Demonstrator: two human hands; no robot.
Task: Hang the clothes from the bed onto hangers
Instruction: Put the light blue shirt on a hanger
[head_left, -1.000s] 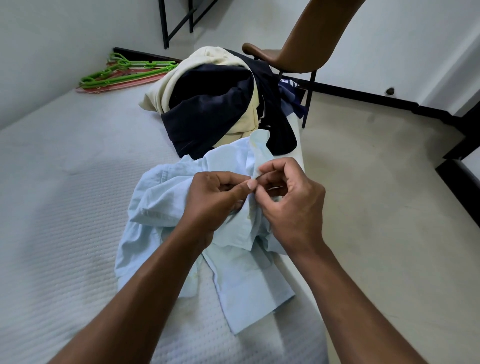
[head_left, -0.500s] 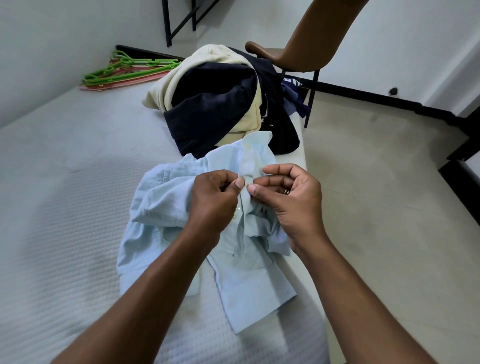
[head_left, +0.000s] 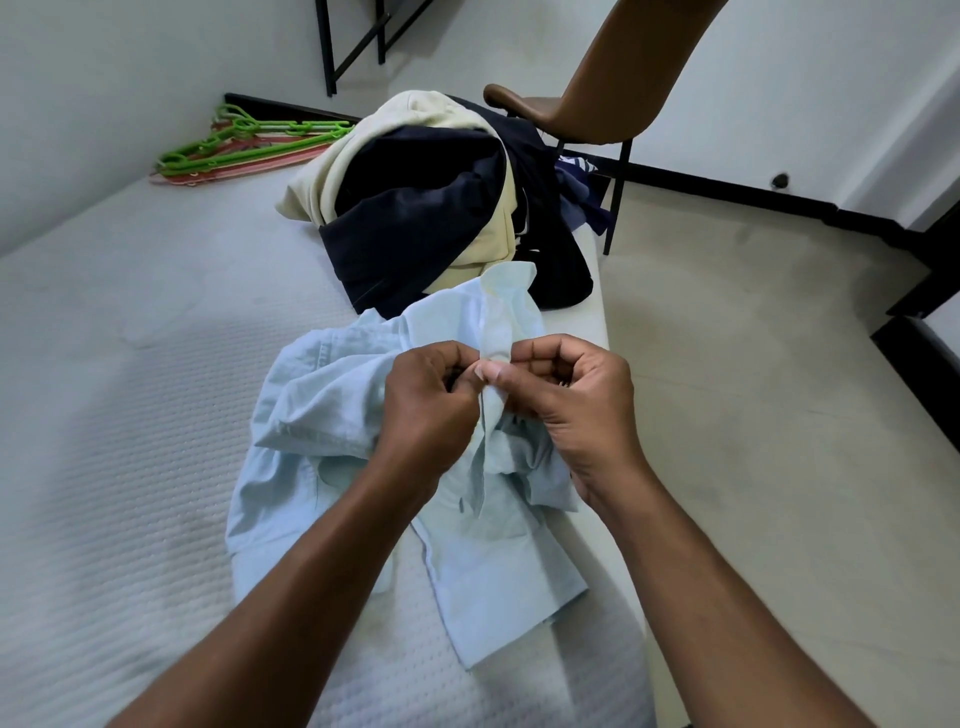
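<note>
A light blue shirt (head_left: 332, 405) lies crumpled on the white bed (head_left: 104, 415) near its right edge. My left hand (head_left: 426, 410) and my right hand (head_left: 571, 410) meet over the shirt's front strip, each pinching the fabric with thumb and fingers, thumbs nearly touching. Behind the shirt sits a pile of clothes (head_left: 415, 218), cream and dark navy. Green and pink hangers (head_left: 244, 148) lie stacked at the bed's far left corner by the wall.
A brown chair (head_left: 587, 109) on black legs stands just beyond the pile at the bed's far end. Bare beige floor (head_left: 753, 415) stretches to the right of the bed. A black metal frame (head_left: 353, 47) leans at the back wall.
Both hands have shifted a little lower along the shirt's front strip and drawn closer together. The shirt's collar end now stands free above the hands.
</note>
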